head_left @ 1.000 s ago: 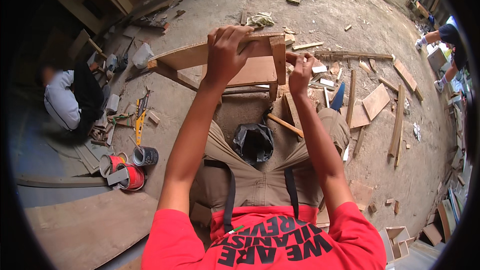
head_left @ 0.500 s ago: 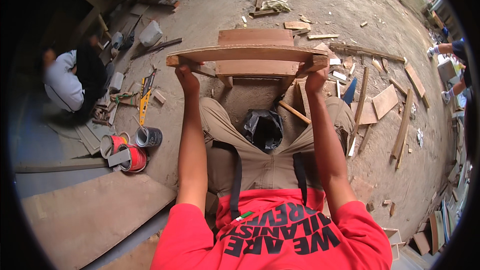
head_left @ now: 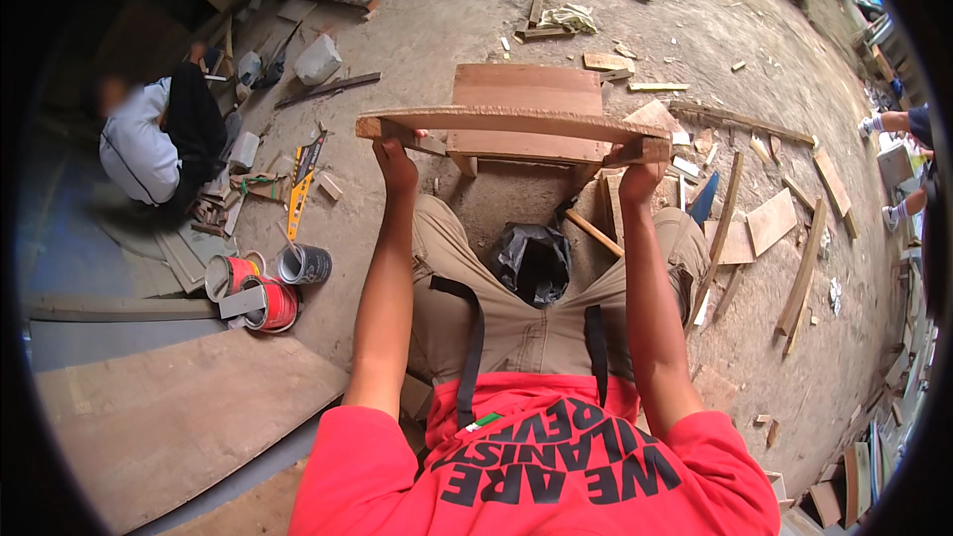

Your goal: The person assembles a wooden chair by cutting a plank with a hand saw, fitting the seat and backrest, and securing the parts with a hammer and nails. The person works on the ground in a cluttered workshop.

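Note:
Both of my hands hold up a wooden panel (head_left: 516,119), seen nearly edge-on, with a thick batten under each end. My left hand (head_left: 397,167) is closed around its left end. Around the right end, my right hand (head_left: 640,179) is closed too. Just beyond the panel is a small wooden stool-like piece (head_left: 526,84) with a flat top and short legs; the panel hides part of it, and I cannot tell whether the two touch. A black plastic bag (head_left: 536,263) sits open between my legs. Beside it lies a hammer (head_left: 594,232) with a wooden handle.
Red paint cans (head_left: 273,306), a dark can (head_left: 305,264) and a yellow handsaw (head_left: 305,184) are at the left. A person (head_left: 144,144) crouches farther left. Wood offcuts (head_left: 770,221) litter the right side. A large board (head_left: 189,417) lies at the lower left.
The whole view has shifted a little, so the scene sits slightly farther right and lower. My grip on the panel looks the same. The crouching person's posture has changed slightly.

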The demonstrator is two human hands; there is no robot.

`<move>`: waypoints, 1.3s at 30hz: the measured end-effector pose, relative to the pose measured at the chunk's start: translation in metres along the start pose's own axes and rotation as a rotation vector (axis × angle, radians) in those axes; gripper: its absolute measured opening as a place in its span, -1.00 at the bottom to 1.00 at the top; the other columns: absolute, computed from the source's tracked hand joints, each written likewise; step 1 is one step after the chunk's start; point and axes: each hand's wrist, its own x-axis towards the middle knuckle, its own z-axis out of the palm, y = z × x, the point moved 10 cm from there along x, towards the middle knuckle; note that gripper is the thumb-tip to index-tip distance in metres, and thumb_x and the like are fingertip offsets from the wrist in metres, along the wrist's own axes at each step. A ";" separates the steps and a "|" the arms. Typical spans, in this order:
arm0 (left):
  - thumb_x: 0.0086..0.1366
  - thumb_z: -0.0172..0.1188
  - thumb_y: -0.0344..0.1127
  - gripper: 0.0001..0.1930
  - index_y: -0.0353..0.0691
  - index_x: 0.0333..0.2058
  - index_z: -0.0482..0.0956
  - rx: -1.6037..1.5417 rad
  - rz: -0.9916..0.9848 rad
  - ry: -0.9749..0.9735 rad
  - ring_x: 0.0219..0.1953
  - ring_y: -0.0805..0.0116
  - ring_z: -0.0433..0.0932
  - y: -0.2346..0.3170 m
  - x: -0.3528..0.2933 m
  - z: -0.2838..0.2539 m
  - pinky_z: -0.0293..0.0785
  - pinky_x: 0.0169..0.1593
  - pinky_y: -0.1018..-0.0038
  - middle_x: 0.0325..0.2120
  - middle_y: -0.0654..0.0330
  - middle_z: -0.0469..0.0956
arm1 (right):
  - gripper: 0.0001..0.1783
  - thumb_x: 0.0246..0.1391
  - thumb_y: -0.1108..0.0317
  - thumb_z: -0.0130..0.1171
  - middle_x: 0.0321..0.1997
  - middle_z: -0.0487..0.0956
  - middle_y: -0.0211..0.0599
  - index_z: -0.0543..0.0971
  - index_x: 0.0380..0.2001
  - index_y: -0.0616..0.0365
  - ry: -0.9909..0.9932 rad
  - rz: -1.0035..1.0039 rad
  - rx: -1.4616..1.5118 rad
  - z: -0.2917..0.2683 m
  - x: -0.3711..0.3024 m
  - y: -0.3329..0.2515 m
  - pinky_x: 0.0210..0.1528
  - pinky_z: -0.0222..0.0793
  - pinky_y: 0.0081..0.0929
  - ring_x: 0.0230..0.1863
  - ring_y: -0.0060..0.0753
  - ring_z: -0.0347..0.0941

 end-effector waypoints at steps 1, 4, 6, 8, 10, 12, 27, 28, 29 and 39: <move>0.32 -0.25 0.49 -0.14 -0.37 -0.39 0.52 -0.016 -0.009 -0.018 -0.36 0.28 0.58 -0.005 0.002 0.002 0.47 -0.22 0.35 -0.47 0.12 0.57 | -0.74 0.18 0.32 -0.17 -0.37 0.53 -0.23 0.47 -0.32 0.27 0.004 -0.050 -0.057 -0.002 0.004 -0.002 -0.38 0.48 -0.54 -0.48 -0.45 0.50; 0.36 -0.30 0.46 -0.16 -0.35 -0.39 0.53 0.019 -0.022 -0.059 -0.34 0.32 0.56 -0.016 -0.002 -0.002 0.44 -0.20 0.37 -0.45 0.16 0.58 | -0.76 0.22 0.31 -0.18 -0.41 0.50 -0.24 0.37 -0.18 0.24 0.062 0.092 0.143 0.021 -0.001 -0.011 -0.49 0.45 -0.53 -0.55 -0.44 0.49; 0.37 -0.34 0.46 -0.16 -0.32 -0.38 0.54 0.114 -0.019 -0.091 -0.32 0.37 0.54 -0.023 -0.012 0.004 0.41 -0.18 0.39 -0.44 0.18 0.58 | -0.75 0.25 0.29 -0.17 -0.42 0.49 -0.23 0.29 -0.12 0.22 0.041 0.113 0.162 0.018 0.000 -0.012 -0.50 0.44 -0.51 -0.56 -0.43 0.48; 0.36 -0.37 0.48 -0.15 -0.28 -0.37 0.56 0.145 -0.069 -0.127 -0.32 0.41 0.52 -0.034 -0.015 0.002 0.39 -0.17 0.42 -0.44 0.21 0.58 | -0.74 0.28 0.25 -0.16 -0.43 0.49 -0.22 0.23 -0.08 0.19 0.015 0.107 0.142 0.027 0.001 -0.019 -0.52 0.44 -0.50 -0.59 -0.43 0.47; 0.35 -0.39 0.50 -0.14 -0.26 -0.37 0.56 0.192 -0.133 -0.148 -0.31 0.44 0.50 -0.044 -0.014 0.001 0.37 -0.17 0.44 -0.43 0.23 0.58 | -0.75 0.30 0.21 -0.14 -0.46 0.48 -0.23 0.23 -0.14 0.16 0.075 0.133 0.188 0.026 0.003 -0.018 -0.56 0.40 -0.49 -0.63 -0.42 0.44; 0.34 -0.40 0.51 -0.13 -0.26 -0.37 0.56 0.248 -0.196 -0.156 -0.32 0.46 0.49 -0.046 -0.004 0.008 0.36 -0.17 0.45 -0.42 0.24 0.58 | -0.76 0.30 0.20 -0.14 -0.49 0.47 -0.24 0.22 -0.15 0.14 0.090 0.125 0.206 0.028 0.018 -0.021 -0.58 0.38 -0.48 -0.64 -0.43 0.43; 0.15 0.02 0.55 -0.17 -0.27 -0.66 0.51 0.462 -0.303 -0.051 -0.58 0.41 0.60 0.077 0.153 0.097 0.52 -0.39 0.44 -0.71 0.19 0.54 | -0.70 0.34 0.31 -0.34 -0.44 0.57 0.03 0.32 -0.12 0.31 0.169 0.334 0.127 0.030 0.146 -0.043 -0.44 0.48 -0.27 -0.57 -0.18 0.49; 0.16 0.01 0.55 -0.17 -0.29 -0.64 0.53 0.522 -0.257 -0.119 -0.55 0.36 0.61 0.081 0.160 0.113 0.52 -0.36 0.40 -0.69 0.17 0.55 | -0.69 0.31 0.33 -0.34 -0.45 0.57 0.03 0.35 -0.15 0.32 0.186 0.371 0.155 0.019 0.145 -0.020 -0.46 0.47 -0.28 -0.57 -0.18 0.48; 0.17 0.01 0.54 -0.17 -0.30 -0.61 0.54 0.565 -0.215 -0.192 -0.51 0.32 0.62 0.079 0.164 0.134 0.53 -0.33 0.36 -0.68 0.14 0.56 | -0.69 0.28 0.36 -0.34 -0.45 0.56 0.02 0.38 -0.18 0.33 0.210 0.400 0.169 0.002 0.143 0.001 -0.47 0.46 -0.29 -0.57 -0.18 0.48; 0.21 0.13 0.41 -0.26 -0.26 -0.06 0.54 0.524 0.089 -0.683 -0.30 0.09 0.64 0.039 0.137 0.273 0.51 -0.18 0.23 -0.34 0.01 0.66 | -0.80 0.26 0.34 0.00 -0.53 0.52 -0.17 0.48 -0.27 0.28 0.645 0.454 0.077 -0.141 0.150 0.083 -0.63 0.38 -0.41 -0.64 -0.33 0.43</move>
